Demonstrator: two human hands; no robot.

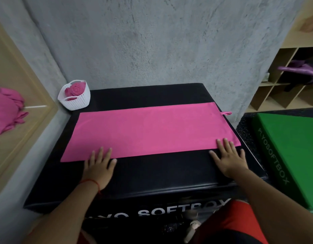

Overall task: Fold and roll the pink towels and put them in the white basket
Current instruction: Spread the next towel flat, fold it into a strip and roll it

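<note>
Both flat hands (99, 166) (228, 158) at towel's (148, 129) near edge (box (169, 173) bare below).

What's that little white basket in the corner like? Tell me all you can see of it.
The basket is small and white. It looks like plastic, with a woven-look, perforated wall and oval handle cut-outs near its rim. It stands open side up at the far left corner of the black box, close to the grey wall. Inside are rolled pink towels, their spiral ends showing above the rim. The flat towel lies apart from it, and nothing else touches it.
</note>
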